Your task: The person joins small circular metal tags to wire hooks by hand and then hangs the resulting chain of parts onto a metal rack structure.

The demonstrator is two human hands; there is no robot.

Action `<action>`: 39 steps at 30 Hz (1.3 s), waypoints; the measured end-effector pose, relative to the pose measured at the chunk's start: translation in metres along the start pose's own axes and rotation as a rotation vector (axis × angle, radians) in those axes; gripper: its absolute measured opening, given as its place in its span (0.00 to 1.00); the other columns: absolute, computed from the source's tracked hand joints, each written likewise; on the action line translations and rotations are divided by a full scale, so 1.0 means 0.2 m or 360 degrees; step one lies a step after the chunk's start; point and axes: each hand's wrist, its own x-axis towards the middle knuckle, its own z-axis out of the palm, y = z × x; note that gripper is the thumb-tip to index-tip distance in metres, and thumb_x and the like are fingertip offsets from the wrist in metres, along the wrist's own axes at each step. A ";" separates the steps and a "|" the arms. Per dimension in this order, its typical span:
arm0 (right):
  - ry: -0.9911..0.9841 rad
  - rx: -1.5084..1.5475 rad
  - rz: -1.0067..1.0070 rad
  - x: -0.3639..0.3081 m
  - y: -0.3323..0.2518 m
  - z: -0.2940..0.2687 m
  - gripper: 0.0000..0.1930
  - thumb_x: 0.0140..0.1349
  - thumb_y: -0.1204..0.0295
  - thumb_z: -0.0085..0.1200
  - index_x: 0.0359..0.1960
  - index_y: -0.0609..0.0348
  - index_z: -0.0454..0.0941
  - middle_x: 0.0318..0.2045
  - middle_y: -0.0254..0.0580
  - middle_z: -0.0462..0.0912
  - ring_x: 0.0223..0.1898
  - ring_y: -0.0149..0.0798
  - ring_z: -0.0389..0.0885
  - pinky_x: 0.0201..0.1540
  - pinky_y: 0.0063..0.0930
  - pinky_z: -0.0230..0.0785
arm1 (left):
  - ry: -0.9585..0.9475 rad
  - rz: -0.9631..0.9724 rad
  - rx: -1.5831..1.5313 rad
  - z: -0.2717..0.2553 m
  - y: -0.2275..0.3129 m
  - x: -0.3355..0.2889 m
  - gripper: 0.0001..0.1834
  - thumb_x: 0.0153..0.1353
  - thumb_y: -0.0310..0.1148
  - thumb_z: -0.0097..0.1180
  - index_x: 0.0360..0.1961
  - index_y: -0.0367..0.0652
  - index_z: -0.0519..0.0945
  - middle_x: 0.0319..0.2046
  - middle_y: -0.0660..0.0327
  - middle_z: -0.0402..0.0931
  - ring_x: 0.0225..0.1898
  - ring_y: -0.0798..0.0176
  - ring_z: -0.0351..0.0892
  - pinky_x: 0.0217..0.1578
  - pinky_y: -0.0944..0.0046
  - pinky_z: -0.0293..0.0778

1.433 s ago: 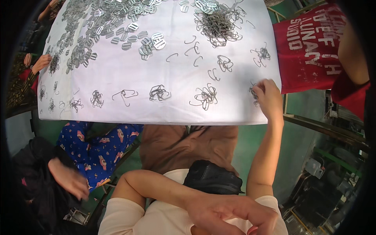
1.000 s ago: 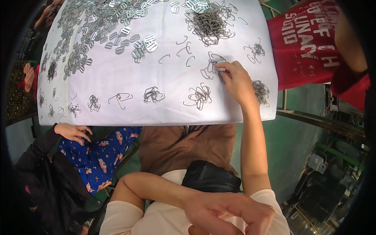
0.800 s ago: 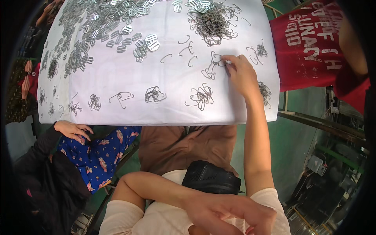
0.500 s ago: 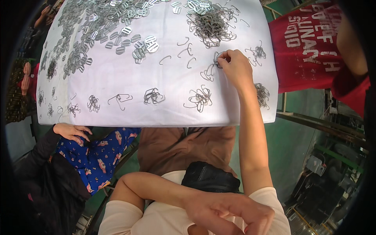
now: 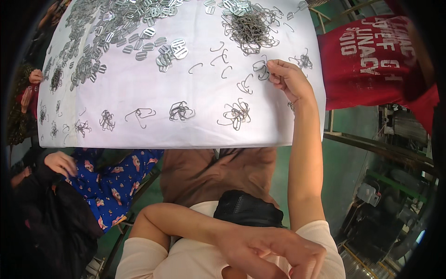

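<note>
My right hand reaches over the right part of the white table. Its thumb and forefinger are pinched together at a few thin bent wire hooks, and one seems to be between the fingertips. Other loose wire hooks lie just to the left of that hand. Farther off is a dense heap of wire hooks. My left hand is held in front of my chest with its fingers curled. Whatever those fingers hold, if anything, is hidden.
Flat metal slider buckles spread over the table's far left. Small bunches of hooks line the near edge of the white table. A person in a red shirt is at the right; another person's hand is at the left.
My right hand has shifted a little to the right, and hooks at its fingertips have moved with it. The left neighbour's hand has drawn leftward. My left hand has stayed put.
</note>
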 end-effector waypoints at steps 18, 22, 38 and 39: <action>0.0405 -0.1310 -0.0677 0.07 0.03 0.01 0.14 0.58 0.78 0.45 0.41 0.49 0.79 0.33 0.41 0.73 0.35 0.38 0.73 0.42 0.29 0.66 | 0.0150 -0.0245 0.0220 -0.08 0.12 -0.07 0.10 0.57 0.26 0.46 0.30 0.39 0.81 0.33 0.57 0.72 0.36 0.58 0.70 0.36 0.64 0.64; 0.0515 -0.1360 -0.0688 0.06 0.03 -0.05 0.13 0.57 0.77 0.46 0.42 0.50 0.79 0.31 0.41 0.74 0.34 0.38 0.73 0.42 0.30 0.66 | 0.1013 -0.0133 0.1119 -0.15 0.28 -0.22 0.08 0.55 0.30 0.48 0.22 0.40 0.75 0.30 0.54 0.71 0.31 0.58 0.68 0.34 0.62 0.64; 0.0068 -0.1692 -0.0773 0.05 0.02 -0.03 0.04 0.55 0.74 0.50 0.31 0.57 0.77 0.33 0.40 0.74 0.35 0.42 0.76 0.38 0.33 0.68 | 0.1012 0.0243 0.4100 -0.47 0.62 -0.64 0.12 0.38 0.15 0.49 0.26 0.40 0.78 0.25 0.59 0.72 0.26 0.57 0.71 0.27 0.64 0.68; 0.0120 -0.1672 -0.0803 0.05 0.03 -0.04 0.05 0.57 0.73 0.48 0.32 0.54 0.78 0.33 0.39 0.74 0.34 0.42 0.76 0.38 0.34 0.69 | 0.0987 0.0250 0.4122 -0.47 0.63 -0.64 0.13 0.37 0.16 0.49 0.26 0.40 0.78 0.25 0.59 0.72 0.26 0.57 0.71 0.27 0.63 0.68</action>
